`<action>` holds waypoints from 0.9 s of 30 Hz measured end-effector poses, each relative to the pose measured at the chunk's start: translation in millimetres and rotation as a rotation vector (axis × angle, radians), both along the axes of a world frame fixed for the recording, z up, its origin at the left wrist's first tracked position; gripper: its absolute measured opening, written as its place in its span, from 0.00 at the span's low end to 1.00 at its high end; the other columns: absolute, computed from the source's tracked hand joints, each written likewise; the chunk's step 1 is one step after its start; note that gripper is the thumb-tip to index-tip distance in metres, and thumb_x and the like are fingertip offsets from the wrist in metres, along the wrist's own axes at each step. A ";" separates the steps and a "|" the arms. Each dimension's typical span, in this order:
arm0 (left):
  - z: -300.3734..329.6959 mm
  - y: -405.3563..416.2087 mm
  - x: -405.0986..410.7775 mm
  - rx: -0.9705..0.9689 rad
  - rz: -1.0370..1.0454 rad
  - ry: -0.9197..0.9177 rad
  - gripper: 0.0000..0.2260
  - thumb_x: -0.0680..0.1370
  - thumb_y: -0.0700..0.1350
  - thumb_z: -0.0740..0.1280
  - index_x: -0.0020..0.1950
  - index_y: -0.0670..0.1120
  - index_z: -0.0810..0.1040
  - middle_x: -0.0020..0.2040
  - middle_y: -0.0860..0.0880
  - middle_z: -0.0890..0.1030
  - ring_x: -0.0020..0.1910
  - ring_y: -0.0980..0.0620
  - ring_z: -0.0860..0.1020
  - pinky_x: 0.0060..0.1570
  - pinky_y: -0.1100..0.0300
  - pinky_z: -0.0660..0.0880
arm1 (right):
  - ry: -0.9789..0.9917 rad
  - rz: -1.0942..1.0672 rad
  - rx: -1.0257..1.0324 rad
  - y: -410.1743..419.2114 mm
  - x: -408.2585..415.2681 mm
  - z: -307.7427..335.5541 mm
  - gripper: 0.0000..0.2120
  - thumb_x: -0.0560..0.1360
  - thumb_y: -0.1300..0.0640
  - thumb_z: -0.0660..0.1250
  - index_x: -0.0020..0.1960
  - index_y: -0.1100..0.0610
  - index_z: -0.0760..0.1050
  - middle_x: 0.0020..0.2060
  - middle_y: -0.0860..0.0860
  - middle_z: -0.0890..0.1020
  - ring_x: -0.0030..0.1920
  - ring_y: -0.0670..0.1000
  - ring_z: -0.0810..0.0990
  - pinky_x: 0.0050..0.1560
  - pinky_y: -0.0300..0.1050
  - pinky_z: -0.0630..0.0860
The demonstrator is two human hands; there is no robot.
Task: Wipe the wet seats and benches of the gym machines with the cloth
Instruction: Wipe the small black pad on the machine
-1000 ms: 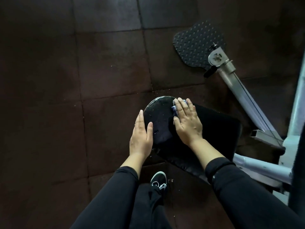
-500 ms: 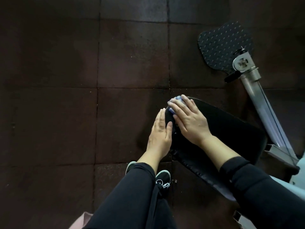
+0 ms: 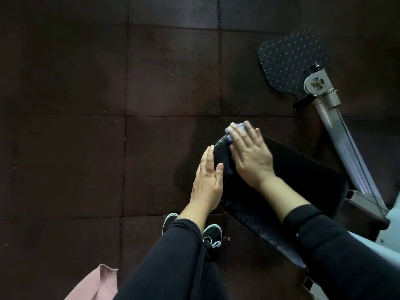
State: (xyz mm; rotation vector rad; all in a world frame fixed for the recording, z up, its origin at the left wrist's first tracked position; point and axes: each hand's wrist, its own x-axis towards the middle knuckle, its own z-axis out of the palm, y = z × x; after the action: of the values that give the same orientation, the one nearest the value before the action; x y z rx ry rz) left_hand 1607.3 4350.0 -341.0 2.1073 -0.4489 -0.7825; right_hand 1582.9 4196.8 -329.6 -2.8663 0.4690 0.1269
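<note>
A black padded seat [image 3: 303,180] of a gym machine lies in the middle right of the head view, its rounded end pointing left. My right hand [image 3: 251,154] lies flat with straight fingers on a small blue cloth [image 3: 234,129] at that rounded end; only the cloth's far edge shows past my fingertips. My left hand [image 3: 208,178] rests flat against the seat's left edge, fingers straight and together, holding nothing.
A grey metal arm [image 3: 342,137] runs from the seat's right side up to a black studded foot plate [image 3: 292,59]. Dark rubber floor tiles [image 3: 108,105] spread to the left. My black shoes [image 3: 212,232] stand below the seat; a pink fabric [image 3: 95,284] shows at the bottom left.
My right hand has slid the cloth toward the far rounded edge of the seat. My left hand stayed against the seat's side. The view has shifted left.
</note>
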 end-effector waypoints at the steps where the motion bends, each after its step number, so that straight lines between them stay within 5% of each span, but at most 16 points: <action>1: -0.2 0.6 -0.1 -0.003 -0.003 -0.003 0.24 0.84 0.50 0.52 0.79 0.51 0.50 0.79 0.52 0.54 0.75 0.52 0.58 0.67 0.67 0.54 | -0.013 0.059 -0.002 7.4 -8.2 1.0 0.23 0.80 0.50 0.50 0.73 0.55 0.64 0.73 0.50 0.65 0.75 0.55 0.57 0.74 0.50 0.49; 6: 2.3 1.1 0.1 -0.015 -0.021 0.001 0.24 0.83 0.52 0.51 0.79 0.52 0.49 0.79 0.53 0.53 0.75 0.53 0.57 0.69 0.65 0.54 | -0.035 0.117 0.013 -6.1 -60.4 4.9 0.23 0.81 0.50 0.50 0.75 0.53 0.58 0.74 0.48 0.62 0.76 0.53 0.55 0.75 0.51 0.51; 14: 5.1 0.0 3.1 -0.007 -0.045 0.050 0.25 0.84 0.53 0.50 0.79 0.54 0.46 0.79 0.55 0.50 0.76 0.55 0.54 0.69 0.61 0.56 | 0.065 -0.268 0.042 -21.5 -21.3 5.1 0.28 0.77 0.46 0.45 0.74 0.53 0.61 0.74 0.50 0.63 0.76 0.54 0.55 0.74 0.48 0.41; 20: 12.7 9.3 8.3 -0.070 0.033 0.146 0.23 0.83 0.54 0.49 0.79 0.52 0.53 0.78 0.54 0.57 0.75 0.59 0.57 0.66 0.71 0.54 | 0.022 -0.064 0.272 32.3 -5.9 16.5 0.29 0.77 0.46 0.43 0.76 0.53 0.53 0.76 0.45 0.52 0.76 0.47 0.43 0.74 0.46 0.34; 23: 23.4 6.9 10.2 -0.036 0.071 -0.061 0.30 0.80 0.59 0.48 0.79 0.45 0.53 0.79 0.49 0.54 0.75 0.59 0.54 0.68 0.73 0.50 | -0.091 -0.056 0.486 34.7 -21.4 25.2 0.26 0.78 0.51 0.47 0.76 0.54 0.57 0.76 0.46 0.57 0.77 0.45 0.47 0.75 0.45 0.36; 27: 29.4 -18.2 13.6 -0.003 -0.164 -0.363 0.31 0.78 0.58 0.55 0.76 0.40 0.61 0.77 0.44 0.61 0.76 0.49 0.58 0.75 0.54 0.53 | -0.190 -0.366 0.304 7.1 -45.0 22.0 0.26 0.76 0.53 0.50 0.73 0.55 0.64 0.74 0.50 0.62 0.76 0.51 0.55 0.75 0.50 0.42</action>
State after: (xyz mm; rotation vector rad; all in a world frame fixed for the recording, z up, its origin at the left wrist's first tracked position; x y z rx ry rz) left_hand 1621.0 4331.8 -311.6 2.2356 -0.8247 -0.4855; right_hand 1537.9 4203.9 -307.6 -2.4223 0.8427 -0.1257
